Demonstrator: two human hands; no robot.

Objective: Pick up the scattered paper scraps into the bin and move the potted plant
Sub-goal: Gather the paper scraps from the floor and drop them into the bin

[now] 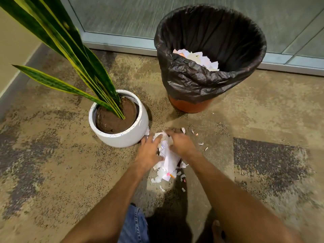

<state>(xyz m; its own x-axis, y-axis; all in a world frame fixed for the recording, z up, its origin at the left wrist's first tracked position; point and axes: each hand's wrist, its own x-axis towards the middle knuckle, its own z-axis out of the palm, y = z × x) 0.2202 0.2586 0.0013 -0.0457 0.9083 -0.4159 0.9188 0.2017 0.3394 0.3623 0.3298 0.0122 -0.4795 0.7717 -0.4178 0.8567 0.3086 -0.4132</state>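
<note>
A heap of white paper scraps (167, 161) lies on the carpet just right of the potted plant's white pot (122, 135). My left hand (149, 153) presses against the heap's left side and my right hand (181, 143) cups its right side, both closed around the scraps between them. Several small loose scraps (201, 143) lie to the right of my hands and below the heap. The bin (191, 106), orange with a black liner (192, 79), stands behind the heap and holds more paper (201, 60). The plant's long green leaves (70, 55) lean up to the left.
A frosted glass wall with a metal bottom rail (122, 42) runs behind the plant and bin. A beige wall (10, 55) stands at the left. My jeans-clad knee (135, 225) shows at the bottom. Patterned carpet (263, 120) spreads to the right.
</note>
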